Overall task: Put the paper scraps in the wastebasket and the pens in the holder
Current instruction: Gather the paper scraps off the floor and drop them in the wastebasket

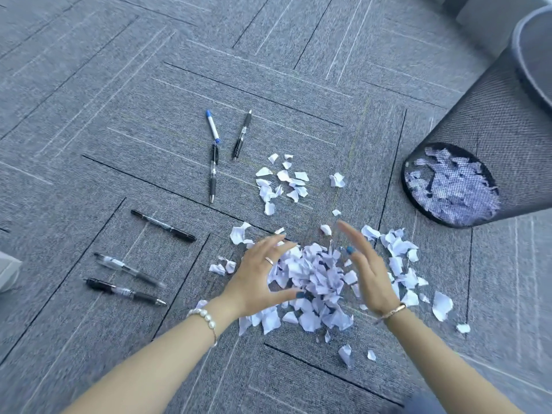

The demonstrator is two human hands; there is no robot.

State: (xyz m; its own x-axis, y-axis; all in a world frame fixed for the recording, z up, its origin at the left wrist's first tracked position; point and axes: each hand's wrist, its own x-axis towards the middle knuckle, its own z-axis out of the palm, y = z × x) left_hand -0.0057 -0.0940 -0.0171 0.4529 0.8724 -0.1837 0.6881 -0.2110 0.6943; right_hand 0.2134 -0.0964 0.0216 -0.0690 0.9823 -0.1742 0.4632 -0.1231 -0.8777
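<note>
A heap of white paper scraps lies on the grey carpet, with my left hand at its left side and my right hand at its right, both with fingers spread and palms facing the heap. A smaller cluster of scraps lies farther out. The black mesh wastebasket stands at the right with scraps visible through its wall. Several pens lie to the left: a white and blue pen, black pens, and two more. No pen holder is in view.
Loose scraps are scattered to the right of the heap and toward me. A pale shoe edge shows at the far left. Grey furniture stands behind the wastebasket at top right.
</note>
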